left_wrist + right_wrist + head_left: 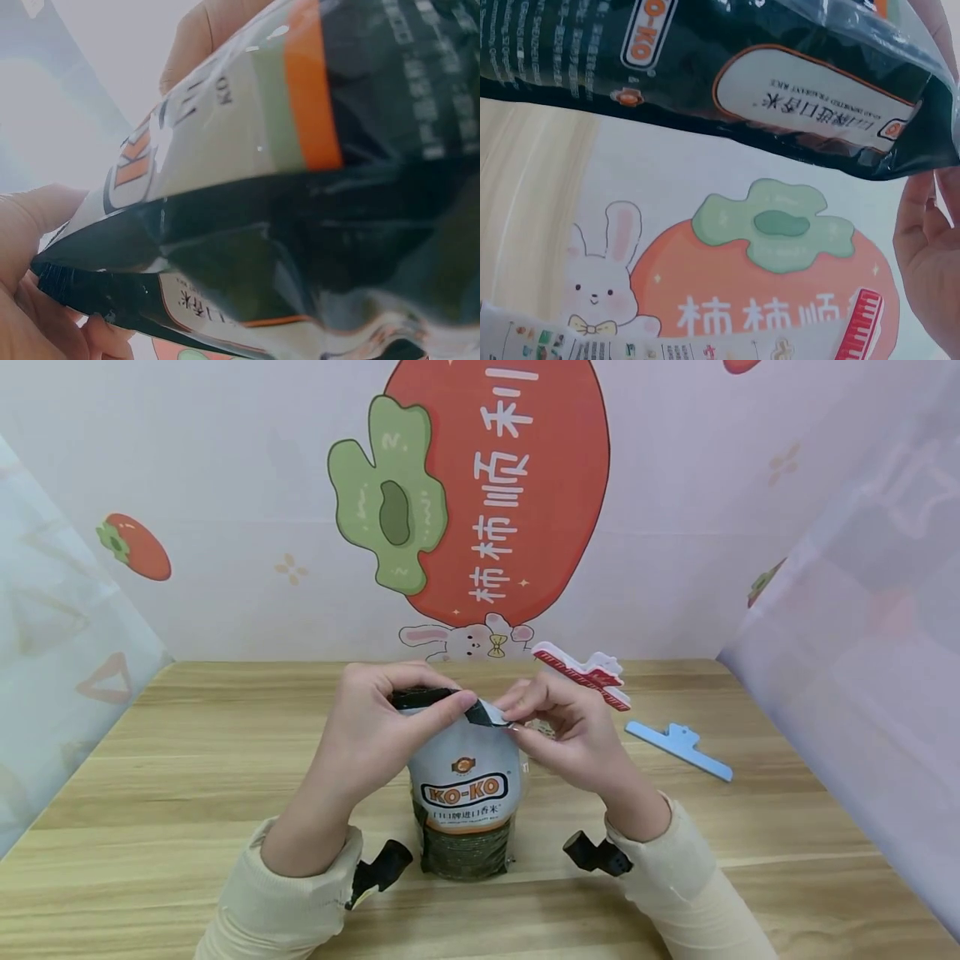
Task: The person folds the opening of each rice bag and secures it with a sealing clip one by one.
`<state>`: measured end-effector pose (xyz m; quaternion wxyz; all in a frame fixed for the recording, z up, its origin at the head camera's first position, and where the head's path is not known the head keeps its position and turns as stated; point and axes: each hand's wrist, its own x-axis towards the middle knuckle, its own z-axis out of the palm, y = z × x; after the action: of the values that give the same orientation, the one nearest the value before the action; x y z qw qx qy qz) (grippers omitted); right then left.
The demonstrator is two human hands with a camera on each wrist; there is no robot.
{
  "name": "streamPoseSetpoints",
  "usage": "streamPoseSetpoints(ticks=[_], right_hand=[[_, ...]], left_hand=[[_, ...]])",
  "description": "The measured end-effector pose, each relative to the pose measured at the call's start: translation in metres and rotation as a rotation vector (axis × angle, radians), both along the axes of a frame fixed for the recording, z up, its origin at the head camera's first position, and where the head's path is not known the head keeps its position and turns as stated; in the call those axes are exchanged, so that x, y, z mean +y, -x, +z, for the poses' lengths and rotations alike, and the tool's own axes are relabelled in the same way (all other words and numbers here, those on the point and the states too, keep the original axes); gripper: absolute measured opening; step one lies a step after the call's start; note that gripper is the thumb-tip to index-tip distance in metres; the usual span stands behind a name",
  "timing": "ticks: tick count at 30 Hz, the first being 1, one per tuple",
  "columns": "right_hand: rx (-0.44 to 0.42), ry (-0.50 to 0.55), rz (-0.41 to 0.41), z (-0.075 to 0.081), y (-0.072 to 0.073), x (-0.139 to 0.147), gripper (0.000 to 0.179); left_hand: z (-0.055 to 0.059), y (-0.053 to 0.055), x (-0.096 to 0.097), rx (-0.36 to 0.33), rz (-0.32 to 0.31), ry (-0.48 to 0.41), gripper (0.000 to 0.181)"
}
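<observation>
Cream cloth sleeves (262,910) flank a white-and-dark-green plastic rice bag (465,822), upright midway between the wood-grain bench's (187,760) side edges. Our left hand (375,727) and right hand (573,731) pinch its top with nearly closed fingers, apparently to keep the rim taut.

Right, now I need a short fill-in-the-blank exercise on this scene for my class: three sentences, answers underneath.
1. The large brand name on the front of the bag reads ____.
2. The left hand and the right hand hold the bag at its ____, not its bottom.
3. Behind lies a red-and-white clip; the other clip is light ____.

Missing words: KO-KO; top; blue.
</observation>
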<state>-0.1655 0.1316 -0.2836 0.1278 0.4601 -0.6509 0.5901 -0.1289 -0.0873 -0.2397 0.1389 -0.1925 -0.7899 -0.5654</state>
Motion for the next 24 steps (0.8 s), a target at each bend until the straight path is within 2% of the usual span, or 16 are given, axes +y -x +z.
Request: streamPoseSetpoints(ticks=[5,10,15,24], right_hand=[[-0.036,-0.021,0.060,0.0007,0.0016,0.0036,0.019],[-0.044,-0.024,0.074,0.0014,0.0011,0.0043,0.028],[-0.056,-0.019,0.040,0.0014,-0.0005,0.0031,0.028],[-0.088,-0.057,-0.102,-0.0001,-0.0045,-0.0011,0.015]], left_hand=[[-0.0003,0.0003,-0.0007,0.006,0.002,0.007,0.006],[0.0000,0.0007,-0.0011,0.008,0.000,0.018,0.006],[0.0007,0.0004,-0.0011,0.015,-0.007,0.018,0.005],[-0.0002,-0.0008,-0.0013,0.033,-0.015,0.017,0.005]])
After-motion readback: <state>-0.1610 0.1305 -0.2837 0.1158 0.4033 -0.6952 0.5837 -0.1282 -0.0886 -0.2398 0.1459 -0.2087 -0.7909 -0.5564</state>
